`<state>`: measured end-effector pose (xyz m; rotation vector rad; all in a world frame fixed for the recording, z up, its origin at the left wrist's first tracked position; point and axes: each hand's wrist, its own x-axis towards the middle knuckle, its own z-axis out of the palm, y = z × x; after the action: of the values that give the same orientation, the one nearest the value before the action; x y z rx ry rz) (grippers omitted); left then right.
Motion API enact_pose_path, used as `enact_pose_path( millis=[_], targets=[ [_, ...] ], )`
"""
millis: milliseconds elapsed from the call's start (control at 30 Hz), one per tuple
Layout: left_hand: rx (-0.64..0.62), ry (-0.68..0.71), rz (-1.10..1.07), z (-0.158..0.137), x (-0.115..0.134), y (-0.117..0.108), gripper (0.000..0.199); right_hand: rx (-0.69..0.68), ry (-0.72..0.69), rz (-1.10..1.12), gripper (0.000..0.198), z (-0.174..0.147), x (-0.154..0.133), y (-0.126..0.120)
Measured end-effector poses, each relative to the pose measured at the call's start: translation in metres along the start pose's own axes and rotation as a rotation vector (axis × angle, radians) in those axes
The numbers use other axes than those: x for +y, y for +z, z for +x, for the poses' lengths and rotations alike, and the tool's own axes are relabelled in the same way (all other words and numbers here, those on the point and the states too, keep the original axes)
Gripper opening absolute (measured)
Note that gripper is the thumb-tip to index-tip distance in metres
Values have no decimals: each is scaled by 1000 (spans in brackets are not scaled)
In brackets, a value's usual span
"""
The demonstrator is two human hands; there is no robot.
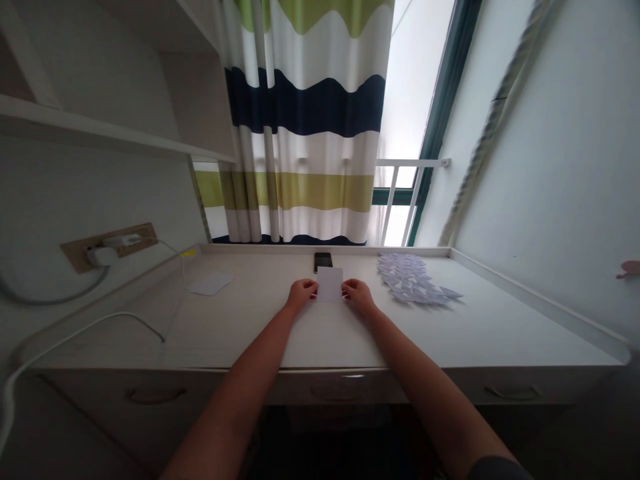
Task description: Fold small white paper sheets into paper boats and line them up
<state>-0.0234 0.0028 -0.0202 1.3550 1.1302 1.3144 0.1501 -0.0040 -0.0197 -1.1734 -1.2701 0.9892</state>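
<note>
A small white sheet of paper (pixel 330 285) is held upright above the desk, its face toward me. My left hand (pixel 303 293) pinches its left edge, thumb and fingers closed on it. On the opposite edge, my right hand (pixel 357 293) grips the paper the same way. Just behind the sheet lies a dark phone (pixel 323 259), its lower part covered by the paper. To the right of my right hand spreads a heap of folded white paper pieces (pixel 413 280). Off to the left, some flat white paper (pixel 210 284) rests on the desk.
The white desk (pixel 260 333) has a raised rim at the back and sides, with drawers below its front edge. Plugs sit in a wall socket (pixel 110 247) at the left, and a white cable (pixel 125 315) runs over the desk. A striped curtain (pixel 305 153) hangs behind.
</note>
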Motion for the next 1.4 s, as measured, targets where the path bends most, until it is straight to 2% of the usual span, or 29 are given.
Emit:
enact_pose_path(
  millis=[133, 333, 567, 867, 1267, 1400],
  targets=[
    [-8, -8, -11, 1, 0, -2, 20, 35, -31, -18, 6, 0, 2, 2],
    [-15, -35, -99, 1, 1, -4, 24, 2, -93, 27, 14, 2, 5, 1],
    [9, -58, -151, 5, 0, -5, 29, -26, -93, 69, 19, 0, 3, 0],
    [-22, -50, -168, 1, 7, -4, 38, -55, -101, 64, 20, -5, -4, -2],
    [-43, -42, -186, -2, 13, -5, 26, -122, -120, 108, 28, -7, -6, -3],
    [-54, -30, -204, -3, 13, -6, 26, -158, -126, 118, 23, -10, -12, -2]
  ],
)
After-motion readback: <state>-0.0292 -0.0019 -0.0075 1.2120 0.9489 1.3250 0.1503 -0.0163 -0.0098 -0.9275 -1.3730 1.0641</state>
